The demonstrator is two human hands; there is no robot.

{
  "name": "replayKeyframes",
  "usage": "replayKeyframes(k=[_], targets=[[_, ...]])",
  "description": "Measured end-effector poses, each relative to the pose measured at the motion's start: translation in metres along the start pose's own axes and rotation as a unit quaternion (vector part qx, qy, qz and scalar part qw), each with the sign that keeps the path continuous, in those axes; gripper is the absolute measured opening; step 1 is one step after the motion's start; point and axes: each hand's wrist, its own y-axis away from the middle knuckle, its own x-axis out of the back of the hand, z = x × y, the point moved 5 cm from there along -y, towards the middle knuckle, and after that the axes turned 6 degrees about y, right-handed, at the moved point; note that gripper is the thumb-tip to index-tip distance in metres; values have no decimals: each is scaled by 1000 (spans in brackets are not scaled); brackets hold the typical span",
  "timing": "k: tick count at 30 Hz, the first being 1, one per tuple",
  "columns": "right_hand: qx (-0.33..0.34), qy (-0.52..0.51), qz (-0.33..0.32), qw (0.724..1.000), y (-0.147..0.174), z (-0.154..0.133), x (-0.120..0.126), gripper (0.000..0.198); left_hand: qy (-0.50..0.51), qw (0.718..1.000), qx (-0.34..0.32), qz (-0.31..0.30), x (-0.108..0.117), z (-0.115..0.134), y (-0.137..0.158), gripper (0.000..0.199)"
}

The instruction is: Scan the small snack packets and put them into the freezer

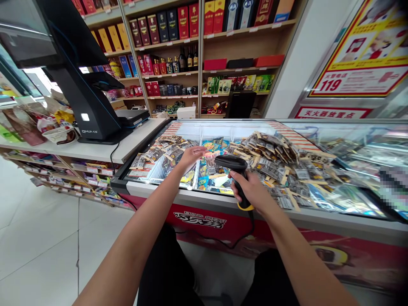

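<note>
Packets (264,148) lay in heaps either side of the scanner (241,172).
Right hand (251,189) wrapped the scanner; left hand (191,158), left of it, had fingers extended, pinching nothing I saw. Bigger heap right, smaller left: work looked midway, finished side unclear.

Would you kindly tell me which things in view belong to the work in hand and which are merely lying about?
In use: scanner, gripped by the right hand; probably the packets on the freezer.

Lying about, seemingly: bowl; screen stand; shelved boxes; wall poster.
</note>
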Motion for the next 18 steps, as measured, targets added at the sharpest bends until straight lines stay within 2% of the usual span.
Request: replayKeyframes(k=[8,12,14,16,18], targets=[[-22,-17,-8,1000,3,-2,-1,45,6,1000,10,-12,1,-5,-3,40],[0,-71,32,997,15,-10,23,43,-65,995,-35,-68,-1,4,7,46],[13,-112,80,990,22,-11,47,44,-157,976,-73,-133,-5,8,15,48],[21,-150,131,980,29,-9,76,45,-257,937,-109,-210,-11,8,24,53],[25,-176,180,967,36,-3,108,44,-331,897,-135,-258,-14,5,30,58]])
